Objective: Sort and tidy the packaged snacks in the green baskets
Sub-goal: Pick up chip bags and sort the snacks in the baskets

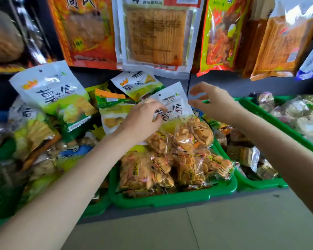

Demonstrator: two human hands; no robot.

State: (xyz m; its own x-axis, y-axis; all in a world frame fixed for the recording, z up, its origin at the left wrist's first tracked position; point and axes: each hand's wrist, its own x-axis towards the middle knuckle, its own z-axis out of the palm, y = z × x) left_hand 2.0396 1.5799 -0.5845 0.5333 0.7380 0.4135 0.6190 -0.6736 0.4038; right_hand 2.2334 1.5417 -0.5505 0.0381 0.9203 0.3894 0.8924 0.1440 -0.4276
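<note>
left hand (143,114) pinches the white pouch (172,103), right hand (211,103) spread wide at three o'clock; light, crinkly, slippery, likely best held by its top seam.

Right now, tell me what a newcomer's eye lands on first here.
The left hand grips a white-and-green snack bag at centre, while the right hand hovers open beside it. Below, clear packs of orange crackers fill the middle green basket. Large orange packets hang above.

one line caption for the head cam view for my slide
Left hand holds a white-and-green snack pouch above clear bags of orange crackers in a green basket; right hand hovers open beside it.
</note>
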